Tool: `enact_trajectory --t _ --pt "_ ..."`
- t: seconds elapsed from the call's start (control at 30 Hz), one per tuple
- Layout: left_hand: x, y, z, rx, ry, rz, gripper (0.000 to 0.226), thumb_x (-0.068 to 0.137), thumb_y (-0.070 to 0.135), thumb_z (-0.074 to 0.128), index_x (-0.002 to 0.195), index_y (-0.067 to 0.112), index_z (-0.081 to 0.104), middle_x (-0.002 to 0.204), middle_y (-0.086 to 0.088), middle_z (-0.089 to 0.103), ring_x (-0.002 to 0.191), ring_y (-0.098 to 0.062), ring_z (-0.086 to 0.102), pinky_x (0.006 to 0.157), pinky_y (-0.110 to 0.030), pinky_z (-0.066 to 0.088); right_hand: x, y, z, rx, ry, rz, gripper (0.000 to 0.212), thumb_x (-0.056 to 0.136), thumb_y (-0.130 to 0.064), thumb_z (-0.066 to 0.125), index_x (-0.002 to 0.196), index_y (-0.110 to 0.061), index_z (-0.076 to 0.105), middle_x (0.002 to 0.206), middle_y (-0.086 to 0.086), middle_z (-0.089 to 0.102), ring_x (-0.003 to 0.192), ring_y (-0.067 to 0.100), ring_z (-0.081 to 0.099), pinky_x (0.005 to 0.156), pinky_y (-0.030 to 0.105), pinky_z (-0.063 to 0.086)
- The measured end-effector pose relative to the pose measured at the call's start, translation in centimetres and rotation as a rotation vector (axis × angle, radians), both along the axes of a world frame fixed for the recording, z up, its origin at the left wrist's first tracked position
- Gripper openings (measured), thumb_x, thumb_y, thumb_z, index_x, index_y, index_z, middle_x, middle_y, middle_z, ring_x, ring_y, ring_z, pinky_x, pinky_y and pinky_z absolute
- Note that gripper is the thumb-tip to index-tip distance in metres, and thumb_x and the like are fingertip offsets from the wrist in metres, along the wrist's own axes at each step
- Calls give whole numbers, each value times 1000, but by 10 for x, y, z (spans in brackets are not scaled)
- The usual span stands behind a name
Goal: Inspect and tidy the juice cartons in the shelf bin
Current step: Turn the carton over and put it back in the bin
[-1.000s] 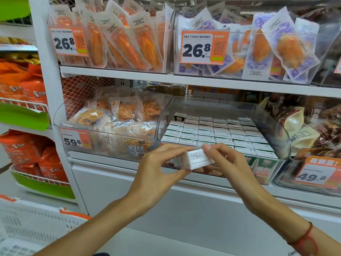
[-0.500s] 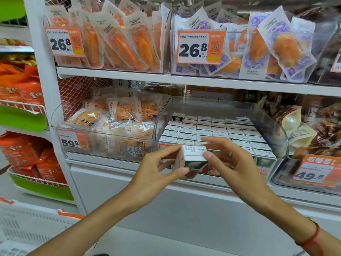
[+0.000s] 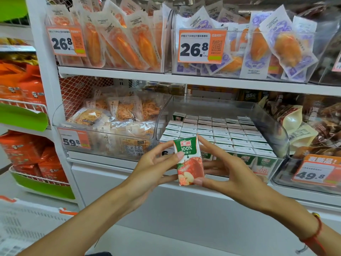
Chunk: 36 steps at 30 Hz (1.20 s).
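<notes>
A small juice carton (image 3: 189, 159), green on top with red apples below, stands upright in front of the shelf, its front label facing me. My left hand (image 3: 156, 169) pinches its left edge with thumb and fingers. My right hand (image 3: 225, 172) grips its right side, a finger at the top corner and the thumb at the bottom. Behind it, the clear shelf bin (image 3: 273, 126) holds several tight rows of the same cartons (image 3: 217, 132), tops up.
A clear bin of noodle-like snack packs (image 3: 114, 117) stands to the left, and brown snack bags (image 3: 313, 122) lie to the right. Orange and purple packs fill the shelf above (image 3: 184, 78). A white basket (image 3: 27, 224) sits at lower left.
Both hands have turned the carton from lying on its side to upright with the front label toward me, and lowered it slightly in front of the bin.
</notes>
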<state>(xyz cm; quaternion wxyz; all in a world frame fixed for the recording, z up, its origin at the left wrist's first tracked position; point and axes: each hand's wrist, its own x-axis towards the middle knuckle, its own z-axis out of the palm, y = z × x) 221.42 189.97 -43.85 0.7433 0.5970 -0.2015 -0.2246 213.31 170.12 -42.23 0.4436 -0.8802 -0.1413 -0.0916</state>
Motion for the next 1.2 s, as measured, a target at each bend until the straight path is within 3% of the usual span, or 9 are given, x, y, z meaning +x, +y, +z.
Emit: enact_trajectory --t 0.13,0.23,0.4,0.5,0.77,0.87,1.0,1.1,1.2 --pt "6 1 2 -39 146 86 56 74 31 74 128 28 58 103 -1 76 88 -12 73 63 -24 58 4 -3 -2 -57 -9 -8 69 77 -48 69 140 -49 40 124 -24 63 105 0 65 93 21 53" --pt "7 0 2 -17 213 128 53 75 33 74 126 23 62 104 -5 76 86 -12 73 62 -22 57 5 1 -5 -3 -14 -41 57 81 -50 63 135 -43 50 111 -24 70 99 0 67 87 18 53" --pt "4 -2 -2 166 317 132 40 75 50 75 101 20 72 92 -3 77 75 -7 73 58 -22 57 11 10 -7 217 80 -128 45 77 -56 57 110 -29 71 87 -6 77 77 13 73 67 21 57" --pt "6 1 -4 274 333 101 54 71 60 72 106 19 67 81 0 77 72 -6 73 56 -24 57 13 10 -7 373 193 -171 41 76 -54 61 96 -21 76 84 7 76 72 19 74 63 21 57" --pt "6 3 -5 280 318 60 68 57 59 76 110 19 63 83 -2 77 75 -9 74 59 -27 59 12 3 -8 431 279 -204 35 79 -47 65 93 -18 79 90 5 76 76 21 74 64 19 56" --pt "7 1 -5 189 264 85 63 62 48 78 116 20 61 95 -5 77 84 -14 75 65 -27 60 12 2 -7 456 309 -162 34 80 -48 64 100 -24 77 95 5 76 83 21 74 69 20 57" --pt "7 -2 0 28 22 144 47 82 24 73 125 26 55 102 -1 76 94 -17 73 76 -22 59 13 3 -9 469 305 -134 48 76 -50 66 120 -30 66 101 1 76 96 17 72 83 26 57" --pt "0 -4 7 53 -186 119 60 68 35 75 124 37 54 108 12 73 100 -5 69 78 -17 55 13 9 -10 383 231 -132 48 77 -43 68 123 -32 61 105 -9 74 102 8 68 86 20 53" --pt "-4 -5 9 102 -318 93 54 67 36 74 118 39 56 107 25 69 102 6 64 77 -8 50 11 14 -12 290 151 -91 45 81 -37 66 125 -33 59 111 -20 70 106 1 65 87 13 51"
